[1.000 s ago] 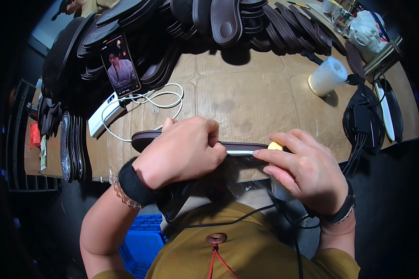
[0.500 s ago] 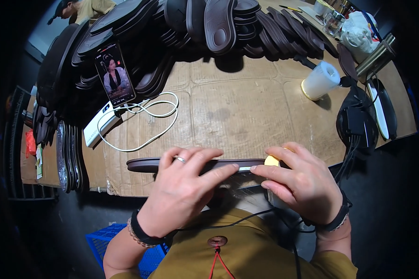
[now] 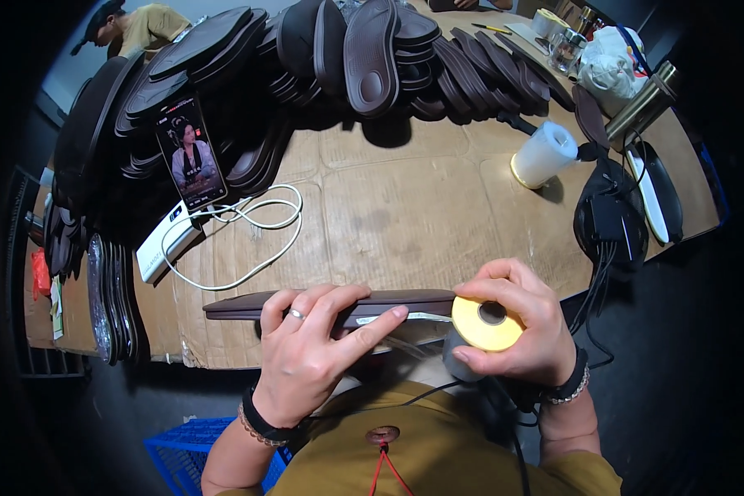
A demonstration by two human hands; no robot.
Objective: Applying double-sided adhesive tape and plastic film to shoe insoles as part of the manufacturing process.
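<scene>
A pair of dark brown shoe soles (image 3: pixel 236 307), or one thick sole, lies edge-on along the table's near edge. My left hand (image 3: pixel 314 343) is closed over it, fingers on top and the thumb against its near side. Beside the sole's right end, my right hand (image 3: pixel 533 318) grips a roll of tape (image 3: pixel 471 324) with a yellow face and a dark core hole. From that roll a whitish tape strip (image 3: pixel 428 316) runs left along the sole's side to my left thumb. Clear film hangs below the strip, partly hidden.
Stacks of brown soles (image 3: pixel 370 66) line the far side. At left are a propped phone (image 3: pixel 192 157), a white power bank (image 3: pixel 167 241) and its cable. To the right stand a clear film roll (image 3: pixel 546 155), a black device (image 3: pixel 612 215) and a metal flask (image 3: pixel 643 103).
My right hand has turned and moved right, bringing the tape roll's yellow face into view. More whitish strip now shows between roll and left thumb. The whole view has shifted slightly.
</scene>
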